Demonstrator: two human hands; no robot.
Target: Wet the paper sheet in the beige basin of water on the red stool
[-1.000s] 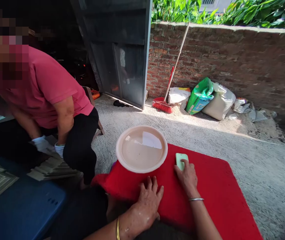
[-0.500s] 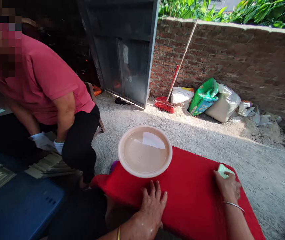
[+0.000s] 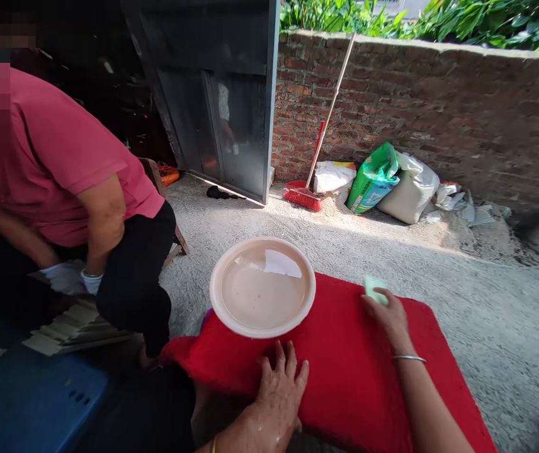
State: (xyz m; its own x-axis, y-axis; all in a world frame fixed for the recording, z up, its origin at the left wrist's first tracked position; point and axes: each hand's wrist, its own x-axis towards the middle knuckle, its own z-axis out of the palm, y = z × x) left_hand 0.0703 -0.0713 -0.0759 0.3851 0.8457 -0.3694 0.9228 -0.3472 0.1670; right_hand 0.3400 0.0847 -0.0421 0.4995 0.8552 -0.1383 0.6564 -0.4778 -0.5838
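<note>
A red cloth surface (image 3: 345,377) stretches in front of me, with a round beige basin (image 3: 217,314) of water at its left far edge. My left hand (image 3: 276,384) lies on the red cloth just below the basin, wet, its fingers spread and nothing in them. My right hand (image 3: 390,314) is closed around a pale green sponge (image 3: 374,288) near the cloth's far edge, right of the basin. The fingers and the back of the hand cover part of the sponge.
To the left, a seated person in a pink shirt (image 3: 71,145) wears white gloves and bends over stacked pale strips (image 3: 73,330). A blue plastic stool (image 3: 38,402) stands nearby. Beyond are a metal door (image 3: 236,126), broom (image 3: 305,196), sacks (image 3: 414,192) and brick wall (image 3: 463,119).
My right hand has moved the sponge left along the red cloth, from the right corner toward the basin. My left hand stays below the basin. The view has shifted slightly right.
</note>
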